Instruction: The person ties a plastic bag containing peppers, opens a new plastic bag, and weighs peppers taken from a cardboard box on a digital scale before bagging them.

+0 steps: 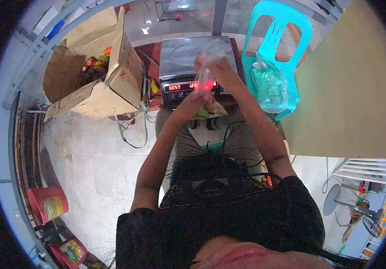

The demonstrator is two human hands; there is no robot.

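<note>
- White tiled floor (98, 148): spreads below and to both sides of the hands.
- Broad tan flat panel (350, 89): well to the right of both hands.
- Open brown cardboard box (121, 85): left of the hands and apart from them; red, orange and green produce (96, 67) lies inside.
- Turquoise plastic chair (289, 67) with a cut-out back: just beyond the right forearm, on its right side.
- Black digital scale with a flat grey metal platform (179, 56): directly under and ahead of the hands, its lit red digits (175, 87) to the left of the bag they hold.
- Knotted-looking clear bag with turquoise-green contents (269, 87): on the chair, right of the right hand.
- Right hand (215, 66): the farther of the two, above the platform, blurred, closed on the upper end of the held bag; exact finger positions cannot be told.
- Left hand (193, 106): nearer the body, gathered around the lower part of the same bag.
- Clear, thin plastic bag (203, 80): stretched between the hands, a green item (201, 113) showing below the left.
- Small yellow-and-green piece (154, 86): left of the left hand, beside the scale.
</note>
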